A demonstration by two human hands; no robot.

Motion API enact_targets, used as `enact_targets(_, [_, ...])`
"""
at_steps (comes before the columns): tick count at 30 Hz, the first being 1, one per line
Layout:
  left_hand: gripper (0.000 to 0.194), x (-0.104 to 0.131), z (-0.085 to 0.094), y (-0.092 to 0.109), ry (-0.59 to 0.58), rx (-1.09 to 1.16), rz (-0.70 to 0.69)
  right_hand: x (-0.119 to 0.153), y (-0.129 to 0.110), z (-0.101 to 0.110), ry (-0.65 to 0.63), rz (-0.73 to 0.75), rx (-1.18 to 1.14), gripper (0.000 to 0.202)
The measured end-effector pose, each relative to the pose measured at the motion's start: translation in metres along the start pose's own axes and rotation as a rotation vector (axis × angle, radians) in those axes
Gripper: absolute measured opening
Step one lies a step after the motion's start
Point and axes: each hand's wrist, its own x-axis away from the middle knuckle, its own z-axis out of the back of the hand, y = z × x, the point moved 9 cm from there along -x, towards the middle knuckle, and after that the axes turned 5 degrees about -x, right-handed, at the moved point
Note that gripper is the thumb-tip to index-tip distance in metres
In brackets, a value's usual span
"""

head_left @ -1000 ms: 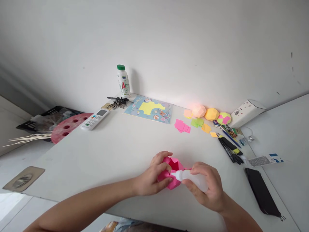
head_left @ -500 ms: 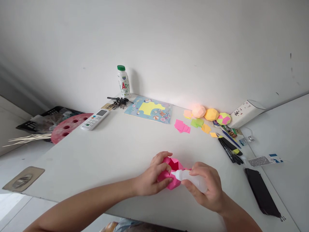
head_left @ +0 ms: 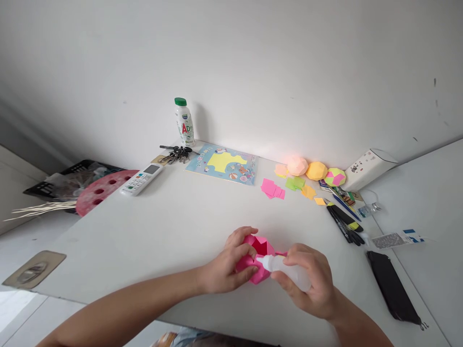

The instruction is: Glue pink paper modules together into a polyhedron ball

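Observation:
A pink folded-paper ball (head_left: 263, 246) with an opening on top sits low in the middle of the white table. Around its left side curl the fingers of my left hand (head_left: 233, 265), thumb at the front and a finger at the rim of the opening. My right hand (head_left: 314, 277) is wrapped round a white translucent glue bottle (head_left: 289, 271), tilted with its nozzle pointing left. The nozzle tip is right at the ball's edge, by my left fingers; whether it touches the paper I cannot tell. Part of the ball is hidden behind my hands.
Pink paper pieces (head_left: 272, 189), green ones (head_left: 295, 183) and orange ones (head_left: 308, 192) lie further back. Behind them stand finished paper balls (head_left: 317, 170). Pens and scissors (head_left: 343, 224) and a black pouch (head_left: 392, 288) are at right; a remote (head_left: 142, 179), keys (head_left: 179, 154) and bottle (head_left: 185, 124) at left.

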Motion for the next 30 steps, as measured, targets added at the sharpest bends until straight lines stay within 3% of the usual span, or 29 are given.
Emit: enact_targets(30, [0.010, 0.0001, 0.0007, -0.0019, 0.008, -0.013, 0.004, 0.0014, 0.0002, 0.0016, -0.022, 0.013, 0.046, 0.017])
